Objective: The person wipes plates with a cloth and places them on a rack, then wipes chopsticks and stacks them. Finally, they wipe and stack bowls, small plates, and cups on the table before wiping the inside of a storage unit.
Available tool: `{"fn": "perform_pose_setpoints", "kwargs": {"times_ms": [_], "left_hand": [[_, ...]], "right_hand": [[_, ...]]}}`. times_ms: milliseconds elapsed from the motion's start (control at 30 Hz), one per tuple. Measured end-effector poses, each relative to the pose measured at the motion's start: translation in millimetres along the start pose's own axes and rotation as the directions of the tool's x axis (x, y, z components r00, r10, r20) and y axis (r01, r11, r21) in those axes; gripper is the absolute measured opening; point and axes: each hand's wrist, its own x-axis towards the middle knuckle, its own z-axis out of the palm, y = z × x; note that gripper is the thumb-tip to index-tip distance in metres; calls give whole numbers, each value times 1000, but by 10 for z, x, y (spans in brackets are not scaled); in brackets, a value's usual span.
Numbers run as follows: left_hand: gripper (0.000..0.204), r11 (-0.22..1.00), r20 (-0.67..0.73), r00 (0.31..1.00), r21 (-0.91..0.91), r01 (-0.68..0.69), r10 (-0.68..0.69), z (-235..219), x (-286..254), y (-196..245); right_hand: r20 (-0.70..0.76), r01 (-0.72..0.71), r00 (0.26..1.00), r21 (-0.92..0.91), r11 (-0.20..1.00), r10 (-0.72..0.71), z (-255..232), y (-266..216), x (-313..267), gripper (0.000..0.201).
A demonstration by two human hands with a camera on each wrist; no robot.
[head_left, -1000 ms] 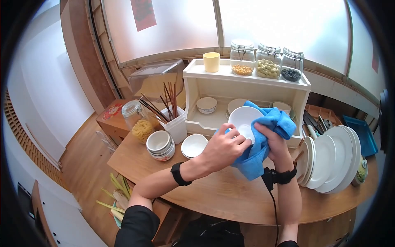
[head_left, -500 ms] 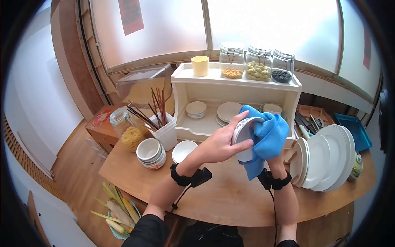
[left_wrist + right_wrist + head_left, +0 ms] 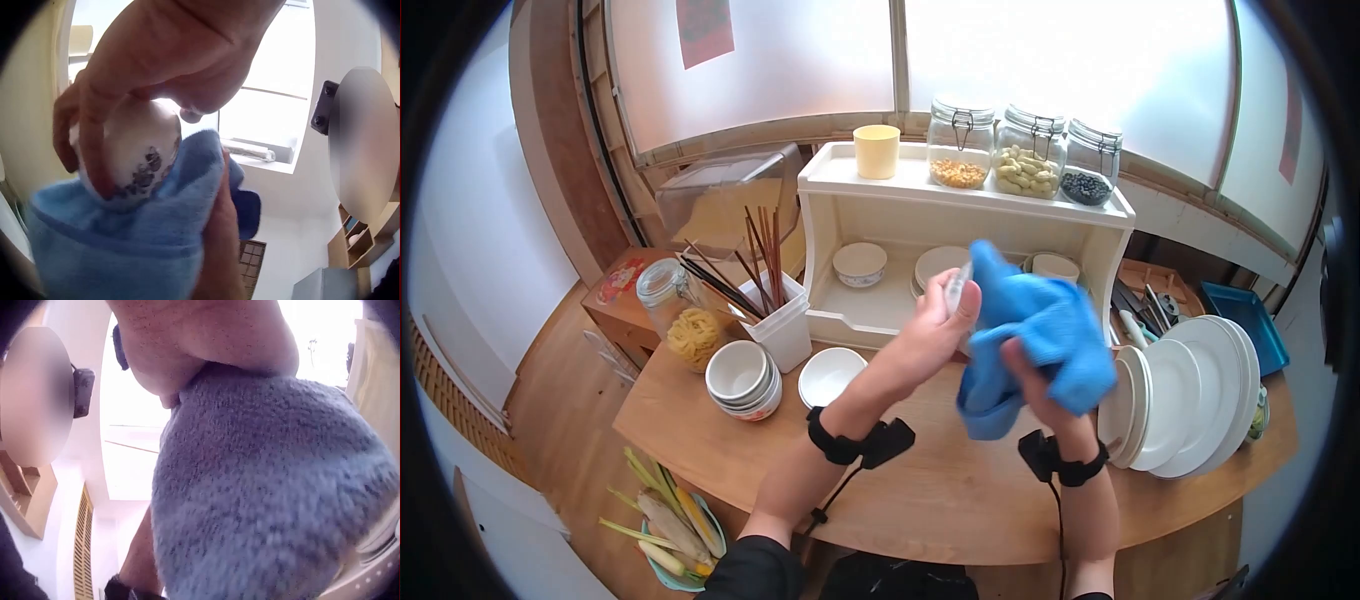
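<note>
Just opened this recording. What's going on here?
A person at a wooden table grips a small white bowl in the left hand and a blue cloth in the right hand. The cloth is against the bowl, apparently to wipe it. A stack of bowls sits to the left, and white plates stand on edge to the right.

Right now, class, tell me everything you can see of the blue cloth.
The blue cloth looks soft and fuzzy, like towelling, with a darker, hem-like band in the left wrist view. Bunched into loose folds, it is held above the wooden table by the right hand, a lower fold drooping. It lies against the patterned white bowl; its full outline is hidden by the folds.
</note>
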Motion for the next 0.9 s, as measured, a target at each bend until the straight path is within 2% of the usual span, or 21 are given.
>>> {"fn": "perform_pose_setpoints", "kwargs": {"times_ms": [33,67,100,133,167,233,300,367,433,467,567,667,767,867,900], "left_hand": [[100,995,-17,1000,95,-1,3,6,1,-49],[101,982,-34,999,189,3,3,-12,6,-125],[103,960,-54,999,278,8,8,-18,-1,-164],[100,985,14,999,168,28,-31,-50,-34,-74],[99,988,52,998,150,35,-43,-98,-59,6],[97,992,132,989,115,50,-65,-204,-86,116],[96,986,115,993,168,7,-27,-246,-65,111],[97,976,101,995,219,-3,-20,-236,-44,62],[105,988,129,991,151,-45,25,-168,-55,30],[109,991,141,989,116,-64,48,-147,-61,16],[109,956,90,980,220,-192,176,-154,-21,-14],[106,848,89,975,483,-220,203,-84,-175,266],[108,600,161,895,691,-403,415,-22,-212,182],[108,355,282,819,796,-491,499,11,-239,195],[109,353,298,810,785,-509,505,5,-233,194]], "right_hand": [[98,120,989,-119,986,-108,77,-73,53,61],[139,93,986,-3,996,-91,278,50,-31,63],[189,65,981,-66,996,-51,239,26,2,62],[237,42,972,-130,991,-10,140,-15,71,60],[277,24,960,-196,980,32,60,-22,114,59],[183,-188,968,85,978,171,38,17,84,54],[184,-404,914,370,836,361,-4,-77,86,49],[152,-415,909,429,803,388,12,23,-1,57],[175,-435,896,534,725,409,60,80,-35,59],[184,-439,895,532,724,407,55,70,-28,58],[189,-442,892,557,703,411,9,55,-18,55],[174,-454,877,609,651,448,-13,97,-47,55],[196,-488,856,611,623,478,-34,70,-31,56],[209,-479,862,630,611,461,-57,47,-34,57],[203,-474,866,629,617,457,-70,37,-36,58]]}}
